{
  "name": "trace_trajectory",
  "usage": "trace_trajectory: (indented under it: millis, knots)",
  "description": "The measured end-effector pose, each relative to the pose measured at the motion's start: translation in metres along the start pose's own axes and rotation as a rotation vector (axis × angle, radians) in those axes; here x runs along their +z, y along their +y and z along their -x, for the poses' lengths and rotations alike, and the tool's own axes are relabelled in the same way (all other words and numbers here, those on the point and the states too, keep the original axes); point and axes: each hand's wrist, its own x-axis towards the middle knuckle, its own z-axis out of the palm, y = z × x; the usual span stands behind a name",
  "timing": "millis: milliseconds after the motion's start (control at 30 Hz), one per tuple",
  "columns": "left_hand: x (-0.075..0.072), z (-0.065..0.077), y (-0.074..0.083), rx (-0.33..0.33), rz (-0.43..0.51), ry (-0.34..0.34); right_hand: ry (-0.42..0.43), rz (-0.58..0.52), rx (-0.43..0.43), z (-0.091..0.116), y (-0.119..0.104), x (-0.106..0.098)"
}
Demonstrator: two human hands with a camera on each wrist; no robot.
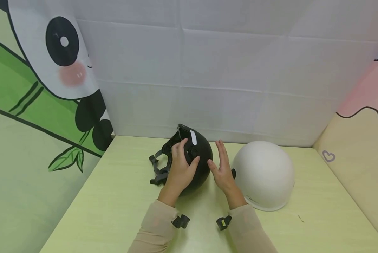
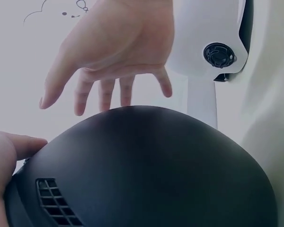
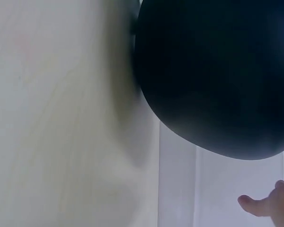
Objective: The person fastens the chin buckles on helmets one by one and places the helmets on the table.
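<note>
- Black helmet [image 1: 204, 172], and we have it tipped sideways at the tabletop's [image 1: 113, 211] far half, close to the white backdrop [image 1: 223, 88]!
- Wide room on its left; white helmet [image 1: 265, 174] crowds the right.
- Chin straps [image 1: 158, 178] face left, dome right, long axis running toward the backdrop.
- Left hand [image 1: 180, 170] grips its side; right hand [image 1: 223, 173], fingers spread, hovers just beside the dome.

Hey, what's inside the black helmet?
Straps show at its opening. The shell and left hand hide most of the inside, so whatever else is there can't be seen.
</note>
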Motion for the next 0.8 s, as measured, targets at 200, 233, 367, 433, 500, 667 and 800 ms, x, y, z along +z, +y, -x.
trace_trajectory:
  millis: [200,233,367,433,500,667,800]
  knots:
    - [-0.001,0.0,-0.002,-0.049,0.077,-0.016,-0.004,-0.014,0.015,0.001,0.002,0.0]
    - [-0.001,-0.001,-0.003,-0.043,0.094,-0.014,-0.005,-0.012,0.017,0.001,0.002,0.0]
    - [0.002,-0.001,-0.006,-0.011,0.164,-0.005,-0.023,-0.006,0.021,0.001,0.002,0.0]
    - [0.004,0.0,-0.007,-0.003,0.206,-0.007,-0.042,-0.017,0.032,0.001,-0.011,-0.001]
    - [0.005,0.001,-0.009,0.001,0.245,-0.005,-0.049,-0.022,0.027,0.001,-0.01,0.001]
    - [0.008,0.003,-0.013,0.002,0.306,-0.005,-0.017,-0.019,0.034,0.005,0.01,0.004]
    - [0.005,0.005,-0.019,-0.012,0.309,-0.009,0.004,-0.044,0.049,0.008,0.015,0.003]
